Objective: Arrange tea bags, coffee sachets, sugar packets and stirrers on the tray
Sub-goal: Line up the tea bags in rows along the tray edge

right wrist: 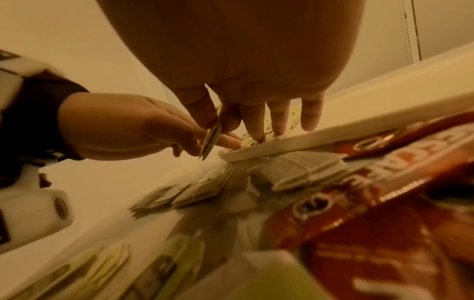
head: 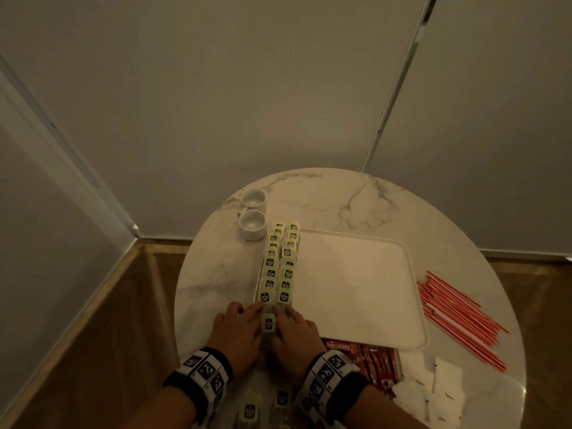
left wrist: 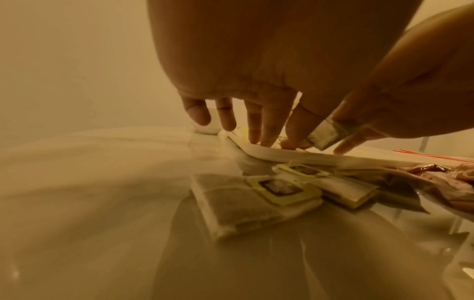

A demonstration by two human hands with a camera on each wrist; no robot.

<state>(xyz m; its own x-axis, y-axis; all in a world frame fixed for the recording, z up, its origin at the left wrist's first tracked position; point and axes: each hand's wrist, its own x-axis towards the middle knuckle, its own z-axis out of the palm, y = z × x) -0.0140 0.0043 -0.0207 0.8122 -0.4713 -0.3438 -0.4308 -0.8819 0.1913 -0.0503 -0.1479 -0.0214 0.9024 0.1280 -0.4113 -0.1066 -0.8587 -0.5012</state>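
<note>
Both hands met at the near left corner of the tray [head: 356, 286], side by side with fingertips over its rim. Between them stood one tea bag [head: 268, 324], yellow tag up. The right wrist view showed it on edge, pinched by the right hand [head: 295, 337] between thumb and forefinger, while the left hand [head: 236, 332] touched it from the other side with its forefinger; how firmly the left fingers gripped it could not be told, since the picture was dim and the bag half hidden. The other fingers of both hands were spread and rested on the tray's edge and on the nearest bags.

Two rows of tea bags [head: 280, 264] already ran along the tray's left side, from the far edge down to the near edge, overlapped like tiles. The held bag lay just in front of the near end of those rows, at the gap between them, with its long axis in line with them. Placing it looked like a short push forward, and both hands were equally close.

More loose tea bags [left wrist: 256, 194] lay on the table [head: 340, 199] under the wrists. The coffee sachets [head: 374, 357] sat partly beneath the tray's near edge, the sugar packets [head: 445, 388] to their right, and the stirrers [head: 458, 317] right of the tray, all yet to be arranged. Two cups [head: 252, 222] stood just beyond the rows' far end.
</note>
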